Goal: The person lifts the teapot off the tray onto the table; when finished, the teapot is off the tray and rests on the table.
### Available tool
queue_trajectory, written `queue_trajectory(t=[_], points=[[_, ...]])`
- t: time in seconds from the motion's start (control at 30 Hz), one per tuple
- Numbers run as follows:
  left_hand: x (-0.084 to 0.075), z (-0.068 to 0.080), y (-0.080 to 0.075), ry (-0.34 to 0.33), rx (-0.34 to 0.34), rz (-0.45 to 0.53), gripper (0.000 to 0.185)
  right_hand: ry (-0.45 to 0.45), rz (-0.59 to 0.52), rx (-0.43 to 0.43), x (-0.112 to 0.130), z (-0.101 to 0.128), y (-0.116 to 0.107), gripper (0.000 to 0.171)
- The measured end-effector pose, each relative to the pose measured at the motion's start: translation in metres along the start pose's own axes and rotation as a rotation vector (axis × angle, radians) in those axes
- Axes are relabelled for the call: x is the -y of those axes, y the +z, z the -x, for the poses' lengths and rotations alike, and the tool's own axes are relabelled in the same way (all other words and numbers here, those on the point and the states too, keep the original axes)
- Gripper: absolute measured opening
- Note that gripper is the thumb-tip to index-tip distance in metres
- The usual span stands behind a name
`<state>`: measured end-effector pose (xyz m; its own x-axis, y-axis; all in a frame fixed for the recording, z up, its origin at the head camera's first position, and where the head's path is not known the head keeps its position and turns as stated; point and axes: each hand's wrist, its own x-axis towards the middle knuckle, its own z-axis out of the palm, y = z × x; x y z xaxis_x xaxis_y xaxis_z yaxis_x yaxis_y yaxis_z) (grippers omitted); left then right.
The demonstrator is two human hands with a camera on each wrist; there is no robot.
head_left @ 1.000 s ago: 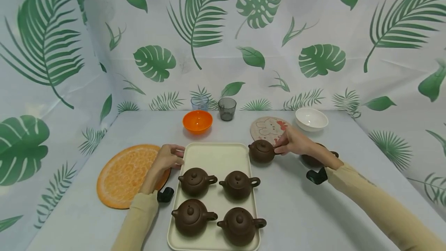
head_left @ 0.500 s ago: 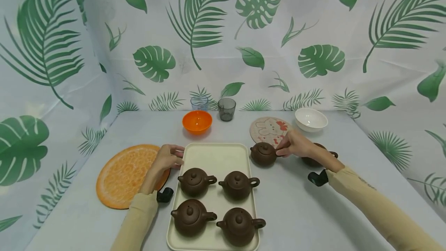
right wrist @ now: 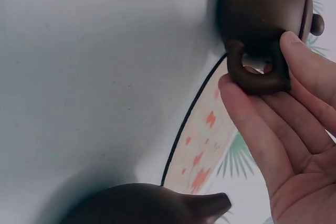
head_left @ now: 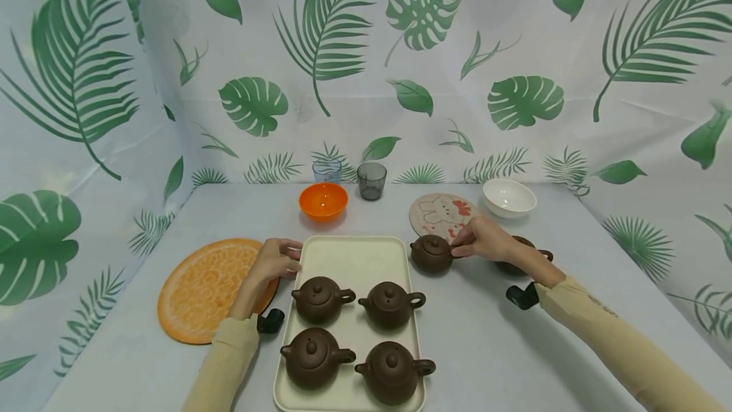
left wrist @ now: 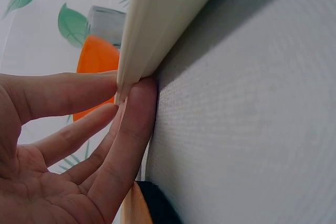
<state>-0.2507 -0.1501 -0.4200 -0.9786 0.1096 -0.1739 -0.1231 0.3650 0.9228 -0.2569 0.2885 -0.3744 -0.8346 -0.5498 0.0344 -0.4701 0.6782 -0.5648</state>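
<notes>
A cream tray [head_left: 354, 259] holds several brown clay teapots, such as the one at the front right [head_left: 393, 370]. My left hand [head_left: 288, 258] is at the tray's far left edge; in the left wrist view the left hand [left wrist: 126, 93] pinches the tray's rim [left wrist: 163, 24] between thumb and fingers. Just right of the tray another brown teapot [head_left: 431, 253] stands on the table. My right hand [head_left: 460, 248] pinches its handle [right wrist: 257, 74] between thumb and fingers. One more teapot [head_left: 523, 262] sits behind my right wrist, partly hidden.
A round bunny coaster [head_left: 437, 212] lies just behind the held teapot. An orange mat [head_left: 200, 288] lies left of the tray. At the back stand an orange bowl [head_left: 323, 199], a clear glass [head_left: 327, 170], a grey glass [head_left: 372, 180] and a white bowl [head_left: 509, 196].
My right hand and its teapot have shifted slightly nearer and to the right. The left hand stays on the tray rim.
</notes>
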Motion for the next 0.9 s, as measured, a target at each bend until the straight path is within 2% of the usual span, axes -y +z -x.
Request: queue_trajectory(t=[0.17, 0.33, 0.47, 0.57, 0.7, 0.9], points=[[0.0, -0.001, 0.001, 0.0, -0.006, -0.002, 0.046, 0.027, 0.003, -0.036, 0.011, -0.002, -0.004, 0.017], [0.001, -0.001, 0.0, -0.005, -0.004, -0.004, 0.047, 0.056, -0.06, -0.117, 0.028, 0.0, -0.005, 0.023], [0.0, -0.001, 0.001, -0.006, -0.003, 0.002, 0.047, 0.003, -0.108, -0.179, 0.045, 0.002, -0.001, 0.021], [-0.001, -0.001, 0.001, -0.006, -0.002, 0.005, 0.046, -0.049, -0.141, -0.154, 0.055, 0.004, 0.006, 0.019], [-0.001, -0.001, 0.0, -0.011, -0.001, 0.002, 0.046, -0.09, -0.182, -0.069, 0.062, 0.007, 0.021, 0.021], [0.001, -0.002, 0.001, -0.011, -0.003, -0.001, 0.046, -0.101, -0.273, 0.032, 0.07, 0.013, 0.046, 0.025]])
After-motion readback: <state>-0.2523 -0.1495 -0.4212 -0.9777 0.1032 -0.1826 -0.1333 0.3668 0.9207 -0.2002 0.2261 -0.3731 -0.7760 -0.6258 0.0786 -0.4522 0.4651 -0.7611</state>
